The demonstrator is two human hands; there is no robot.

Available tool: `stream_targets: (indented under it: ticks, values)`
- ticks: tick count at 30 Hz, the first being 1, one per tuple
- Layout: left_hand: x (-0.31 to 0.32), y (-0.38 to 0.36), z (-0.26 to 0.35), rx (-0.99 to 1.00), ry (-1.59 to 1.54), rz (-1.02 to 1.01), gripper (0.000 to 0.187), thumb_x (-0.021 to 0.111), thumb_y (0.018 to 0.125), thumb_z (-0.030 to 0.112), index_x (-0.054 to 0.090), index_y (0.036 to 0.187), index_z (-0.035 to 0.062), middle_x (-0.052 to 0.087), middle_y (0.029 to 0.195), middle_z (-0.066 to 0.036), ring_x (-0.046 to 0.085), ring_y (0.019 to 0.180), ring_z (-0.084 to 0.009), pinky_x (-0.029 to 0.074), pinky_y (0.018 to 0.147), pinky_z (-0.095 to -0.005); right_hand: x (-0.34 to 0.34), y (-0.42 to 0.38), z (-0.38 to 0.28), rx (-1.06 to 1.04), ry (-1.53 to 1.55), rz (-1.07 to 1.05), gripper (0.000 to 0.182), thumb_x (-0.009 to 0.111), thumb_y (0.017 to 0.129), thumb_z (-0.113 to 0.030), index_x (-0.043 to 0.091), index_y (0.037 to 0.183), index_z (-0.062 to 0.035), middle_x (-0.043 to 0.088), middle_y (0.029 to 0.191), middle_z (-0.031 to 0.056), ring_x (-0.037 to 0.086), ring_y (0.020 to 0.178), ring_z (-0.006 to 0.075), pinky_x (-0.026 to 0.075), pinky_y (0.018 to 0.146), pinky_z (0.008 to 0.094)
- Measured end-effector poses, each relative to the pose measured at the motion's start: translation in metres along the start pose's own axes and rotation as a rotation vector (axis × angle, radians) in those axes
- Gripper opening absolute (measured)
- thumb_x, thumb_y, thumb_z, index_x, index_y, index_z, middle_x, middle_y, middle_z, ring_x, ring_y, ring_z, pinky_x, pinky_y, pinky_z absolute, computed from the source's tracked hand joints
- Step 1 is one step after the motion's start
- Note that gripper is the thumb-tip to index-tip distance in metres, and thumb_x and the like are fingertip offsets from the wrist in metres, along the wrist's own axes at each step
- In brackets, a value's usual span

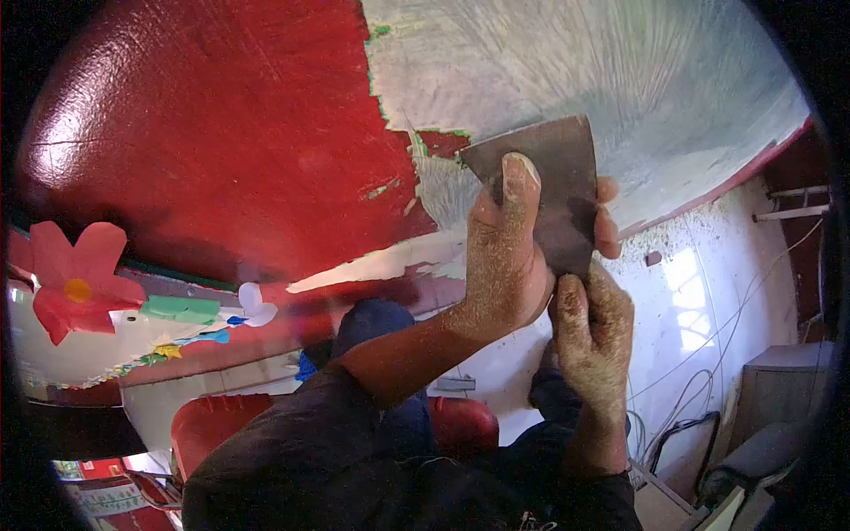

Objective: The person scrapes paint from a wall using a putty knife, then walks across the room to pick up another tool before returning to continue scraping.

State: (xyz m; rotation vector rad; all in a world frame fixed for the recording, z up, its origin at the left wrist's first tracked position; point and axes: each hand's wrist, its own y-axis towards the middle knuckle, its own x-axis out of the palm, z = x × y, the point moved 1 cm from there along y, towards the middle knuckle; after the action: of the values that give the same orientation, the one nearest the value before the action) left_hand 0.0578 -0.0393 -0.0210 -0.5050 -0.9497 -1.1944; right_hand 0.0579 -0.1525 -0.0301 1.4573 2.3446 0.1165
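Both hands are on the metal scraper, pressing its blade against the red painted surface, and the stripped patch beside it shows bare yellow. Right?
Not quite. In the head view both hands, left hand and right hand, do hold the scraper against the red painted surface, but the stripped patch is pale grey-white, not yellow.

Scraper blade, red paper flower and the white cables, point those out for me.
scraper blade [553, 173], head view, on its flat dark face.
red paper flower [78, 288], head view, on its yellow centre.
white cables [708, 350], head view, mid-run on the wall.

Workshop, half-stripped red panel, paint flakes on floor
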Motion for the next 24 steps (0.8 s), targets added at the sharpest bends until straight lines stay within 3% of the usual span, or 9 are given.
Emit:
stream_targets:
  ticks: [3,5,8,12,15,16,21,23,24]
  values:
    - [0.014,0.000,0.007,0.036,0.104,0.036,0.059,0.038,0.091,0.056,0.051,0.109,0.0008,0.061,0.092,-0.013,0.061,0.071,-0.0204,0.052,0.065,-0.0360,-0.015,0.003,0.000,0.198,0.067,-0.053,0.013,0.053,0.088,-0.009,0.056,0.086,0.0033,0.042,0.056,0.0077,0.035,0.049,0.0084,0.032,0.046,0.0284]
    - [0.008,0.002,0.006,0.020,0.205,0.033,0.066,0.038,0.088,0.062,0.055,0.107,0.0016,0.061,0.094,-0.012,0.061,0.075,-0.0202,0.053,0.067,-0.0386,-0.004,0.006,-0.003,0.136,0.078,-0.029,0.014,0.052,0.089,-0.009,0.055,0.081,0.0020,0.044,0.058,0.0092,0.038,0.051,0.0094,0.033,0.047,0.0291]
    - [-0.001,0.001,0.006,0.020,0.149,-0.001,0.061,0.037,0.090,0.059,0.052,0.111,0.0035,0.061,0.093,-0.012,0.061,0.075,-0.0209,0.053,0.066,-0.0391,0.010,-0.002,-0.007,0.064,0.054,0.004,0.013,0.050,0.090,-0.009,0.054,0.082,0.0015,0.045,0.058,0.0103,0.040,0.052,0.0103,0.035,0.048,0.0304]
    - [0.011,-0.001,0.010,0.016,0.170,0.016,0.059,0.037,0.091,0.058,0.053,0.109,0.0043,0.061,0.092,-0.012,0.061,0.072,-0.0211,0.053,0.064,-0.0382,-0.007,-0.003,-0.010,0.167,0.052,-0.063,0.013,0.050,0.091,-0.010,0.052,0.085,0.0012,0.046,0.060,0.0118,0.041,0.054,0.0112,0.037,0.049,0.0322]
    - [0.012,-0.003,0.019,0.035,0.197,0.019,0.058,0.038,0.091,0.057,0.051,0.112,0.0052,0.062,0.094,-0.013,0.061,0.073,-0.0218,0.054,0.065,-0.0384,0.011,-0.006,-0.013,0.100,0.057,-0.035,0.012,0.049,0.091,-0.010,0.052,0.087,0.0018,0.047,0.061,0.0121,0.042,0.054,0.0124,0.037,0.049,0.0328]
    - [0.008,-0.006,0.022,0.032,0.207,0.005,0.057,0.038,0.091,0.056,0.050,0.114,0.0053,0.062,0.094,-0.013,0.062,0.074,-0.0221,0.054,0.065,-0.0387,0.020,-0.008,-0.017,0.021,0.007,0.007,0.011,0.048,0.090,-0.009,0.052,0.089,0.0020,0.047,0.061,0.0113,0.041,0.054,0.0126,0.037,0.048,0.0333]
    - [0.011,-0.004,0.016,-0.004,0.209,0.012,0.059,0.037,0.091,0.058,0.049,0.115,0.0064,0.061,0.096,-0.013,0.060,0.070,-0.0219,0.054,0.064,-0.0388,-0.004,-0.004,-0.014,0.201,0.080,-0.051,0.016,0.050,0.091,-0.010,0.058,0.095,0.0028,0.046,0.060,0.0019,0.040,0.055,0.0082,0.035,0.050,0.0258]
    - [0.014,-0.003,0.025,0.025,0.121,0.015,0.051,0.037,0.095,0.049,0.050,0.111,0.0015,0.062,0.090,-0.013,0.062,0.068,-0.0191,0.054,0.063,-0.0326,0.000,-0.002,-0.023,0.255,0.089,-0.061,0.017,0.050,0.091,-0.011,0.057,0.096,0.0030,0.048,0.061,0.0036,0.041,0.056,0.0091,0.037,0.050,0.0276]
    - [0.014,-0.005,0.031,0.044,0.108,-0.004,0.051,0.037,0.095,0.048,0.050,0.111,0.0014,0.062,0.090,-0.013,0.063,0.068,-0.0192,0.054,0.064,-0.0325,0.013,-0.003,-0.026,0.136,0.068,-0.022,0.017,0.050,0.091,-0.011,0.057,0.097,0.0028,0.048,0.061,0.0043,0.042,0.056,0.0095,0.037,0.050,0.0280]
